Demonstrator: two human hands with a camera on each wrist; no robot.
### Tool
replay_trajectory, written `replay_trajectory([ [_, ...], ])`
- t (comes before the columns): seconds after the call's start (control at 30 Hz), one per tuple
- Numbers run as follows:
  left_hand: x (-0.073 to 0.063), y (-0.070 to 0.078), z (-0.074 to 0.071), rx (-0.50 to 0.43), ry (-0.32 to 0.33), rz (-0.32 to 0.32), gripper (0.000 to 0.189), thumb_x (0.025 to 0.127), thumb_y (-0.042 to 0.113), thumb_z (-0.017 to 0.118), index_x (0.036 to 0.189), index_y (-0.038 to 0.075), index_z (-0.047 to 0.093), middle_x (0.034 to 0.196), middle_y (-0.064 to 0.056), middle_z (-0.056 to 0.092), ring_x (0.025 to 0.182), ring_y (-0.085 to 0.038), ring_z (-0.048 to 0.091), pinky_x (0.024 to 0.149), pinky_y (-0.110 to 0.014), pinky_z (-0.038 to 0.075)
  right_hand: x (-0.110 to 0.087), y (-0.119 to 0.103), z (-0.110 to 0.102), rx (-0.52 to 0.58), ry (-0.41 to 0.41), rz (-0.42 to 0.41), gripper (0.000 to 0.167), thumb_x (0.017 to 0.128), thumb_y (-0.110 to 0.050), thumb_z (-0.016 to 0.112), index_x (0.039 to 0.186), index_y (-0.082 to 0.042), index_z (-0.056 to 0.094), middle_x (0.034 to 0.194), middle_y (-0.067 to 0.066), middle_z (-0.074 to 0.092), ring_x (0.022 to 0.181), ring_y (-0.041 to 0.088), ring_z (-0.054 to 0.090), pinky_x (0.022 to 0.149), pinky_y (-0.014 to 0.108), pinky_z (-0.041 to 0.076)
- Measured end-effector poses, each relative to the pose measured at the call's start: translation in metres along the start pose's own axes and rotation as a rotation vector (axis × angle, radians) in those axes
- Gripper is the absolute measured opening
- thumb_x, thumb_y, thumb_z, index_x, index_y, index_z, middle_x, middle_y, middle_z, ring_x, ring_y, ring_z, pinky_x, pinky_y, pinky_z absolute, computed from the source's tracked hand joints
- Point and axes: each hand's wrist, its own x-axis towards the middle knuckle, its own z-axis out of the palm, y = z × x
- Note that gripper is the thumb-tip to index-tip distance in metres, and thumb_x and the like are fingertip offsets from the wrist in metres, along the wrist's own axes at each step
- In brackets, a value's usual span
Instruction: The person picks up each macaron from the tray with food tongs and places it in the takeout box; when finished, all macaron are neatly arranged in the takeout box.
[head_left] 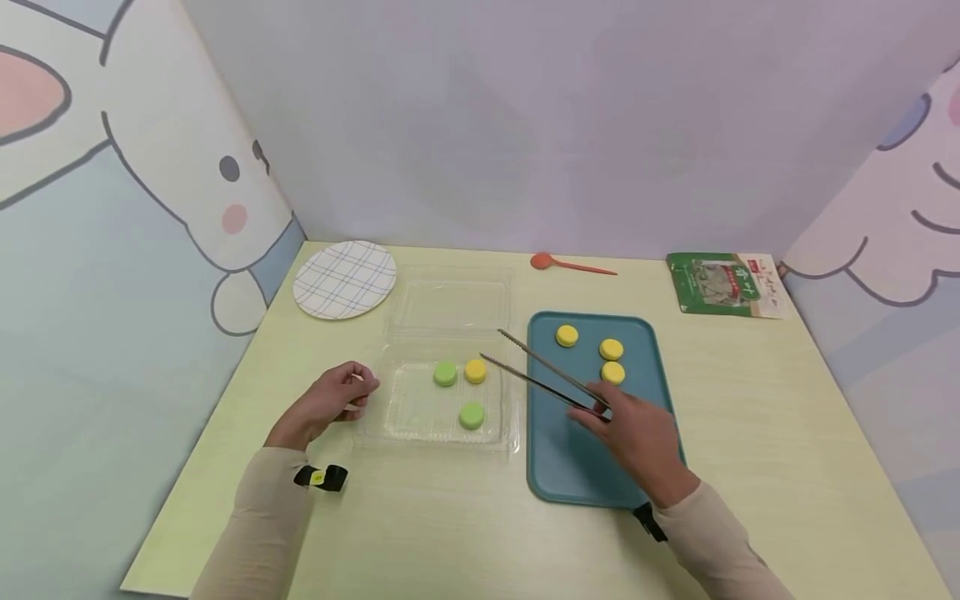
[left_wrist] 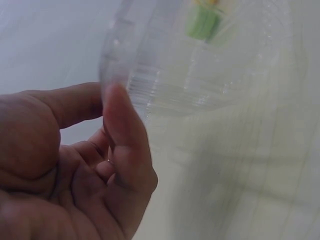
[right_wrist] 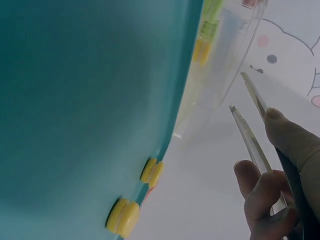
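Observation:
My right hand (head_left: 637,437) holds metal tongs (head_left: 551,383) over the blue tray (head_left: 562,475), their two tips apart with nothing between them. Three yellow macarons (head_left: 612,349) lie on the tray's far part. To its left, a clear plastic container (head_left: 408,425) with its lid (head_left: 450,304) folded back holds two green macarons (head_left: 472,415) and one yellow macaron (head_left: 476,372). The tongs' tips point left over the container's right side. At the container's left edge, my left hand (head_left: 330,404) pinches the rim (left_wrist: 117,60) between thumb and finger.
A checked plate (head_left: 345,280) lies at the far left of the table (head_left: 435,525). Behind the tray is a red spoon (head_left: 573,265), and a green and white pouch (head_left: 726,286) lies at the far right. Walls border the table at the back and sides.

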Motion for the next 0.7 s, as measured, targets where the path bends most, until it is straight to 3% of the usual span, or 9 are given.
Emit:
replay_trajectory([
  [0.1, 0.000, -0.001, 0.000, -0.005, 0.001, -0.002, 0.020, 0.103, 0.020, 0.059, 0.108, 0.003, 0.051, 0.080, -0.005, 0.051, 0.070, -0.014, 0.051, 0.063, -0.028, 0.050, -0.005, 0.003, -0.003, -0.026, -0.013, 0.048, 0.048, 0.075, -0.048, 0.083, 0.102, -0.012, 0.069, 0.068, -0.008, 0.061, 0.046, -0.002, 0.037, 0.041, 0.022, 0.030],
  [0.17, 0.000, -0.001, -0.001, -0.005, -0.001, -0.002, 0.020, 0.103, 0.020, 0.059, 0.108, 0.003, 0.051, 0.080, -0.005, 0.051, 0.070, -0.014, 0.051, 0.064, -0.027, 0.050, -0.008, 0.005, -0.005, -0.037, -0.016, 0.081, 0.046, 0.072, -0.041, 0.088, 0.101, -0.013, 0.068, 0.067, -0.008, 0.059, 0.046, -0.002, 0.034, 0.041, 0.024, 0.029],
  [0.33, 0.000, -0.003, -0.001, -0.003, 0.003, -0.012, 0.020, 0.103, 0.021, 0.059, 0.108, 0.003, 0.051, 0.080, -0.004, 0.051, 0.070, -0.014, 0.051, 0.064, -0.027, 0.051, -0.015, 0.013, -0.010, -0.054, -0.020, 0.129, 0.053, 0.081, -0.063, 0.068, 0.100, -0.013, 0.065, 0.064, -0.009, 0.057, 0.044, -0.001, 0.029, 0.040, 0.025, 0.028],
  [0.4, 0.000, -0.003, -0.001, -0.002, 0.001, -0.013, 0.020, 0.103, 0.022, 0.059, 0.108, 0.003, 0.051, 0.081, -0.004, 0.051, 0.071, -0.014, 0.051, 0.065, -0.027, 0.050, -0.017, 0.015, -0.013, -0.060, -0.020, 0.144, 0.053, 0.081, -0.061, 0.070, 0.099, -0.012, 0.066, 0.063, -0.008, 0.056, 0.043, 0.001, 0.029, 0.039, 0.027, 0.028],
  [0.5, 0.000, -0.002, -0.001, -0.005, 0.003, -0.013, 0.020, 0.103, 0.022, 0.059, 0.108, 0.004, 0.051, 0.081, -0.004, 0.051, 0.070, -0.014, 0.051, 0.064, -0.027, 0.050, -0.020, 0.019, -0.017, -0.061, -0.020, 0.172, 0.047, 0.075, -0.046, 0.085, 0.100, -0.011, 0.066, 0.061, -0.006, 0.056, 0.042, 0.002, 0.029, 0.039, 0.028, 0.028],
  [0.7, 0.001, -0.002, -0.001, -0.007, -0.003, -0.003, 0.020, 0.104, 0.021, 0.059, 0.108, 0.003, 0.051, 0.080, -0.004, 0.051, 0.070, -0.014, 0.051, 0.063, -0.027, 0.050, -0.026, 0.029, -0.020, -0.061, 0.006, 0.163, 0.050, 0.076, -0.048, 0.083, 0.102, -0.009, 0.067, 0.065, -0.003, 0.061, 0.042, 0.002, 0.031, 0.039, 0.027, 0.027],
])
